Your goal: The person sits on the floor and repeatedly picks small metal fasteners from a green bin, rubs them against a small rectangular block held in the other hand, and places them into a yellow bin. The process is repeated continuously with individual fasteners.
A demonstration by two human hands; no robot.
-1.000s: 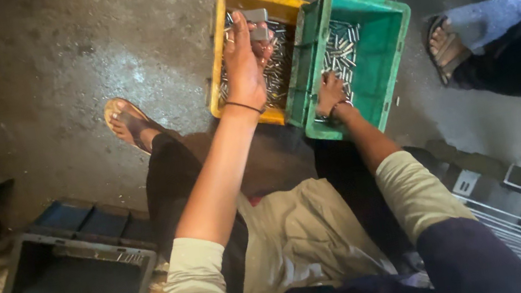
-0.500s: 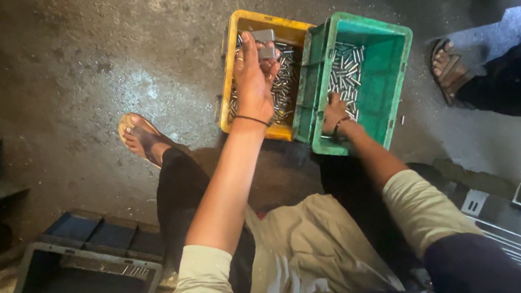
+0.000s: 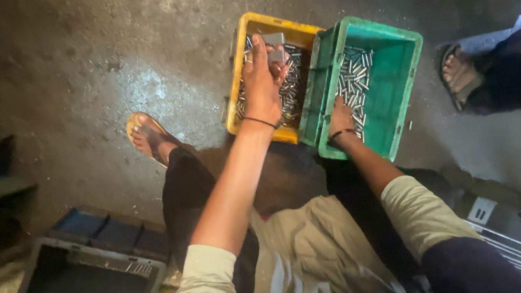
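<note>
Left hand (image 3: 261, 78) reaches out over the yellow crate (image 3: 248, 37), its fingers curled around a small grey metal block (image 3: 274, 47) held just above the heap of short metal pins (image 3: 291, 86) that fills the crate beneath the palm. Right hand (image 3: 340, 118) lies inside the green crate (image 3: 398, 93) at its near end, fingers bent down among a second scatter of metal pins (image 3: 355, 72); whether it actually grips any of them cannot be told. The two crates touch side by side on the concrete floor (image 3: 73, 64), the green one to the right of the left hand and tilted against the yellow one. Well back from both hands, to the left by the person's knee, sits a dark empty plastic bin (image 3: 80, 283). Beyond the right hand, further right, another person's sandalled foot (image 3: 461, 74) rests on the floor. The person's own sandalled foot (image 3: 146, 135) lies left of the left wrist.
</note>
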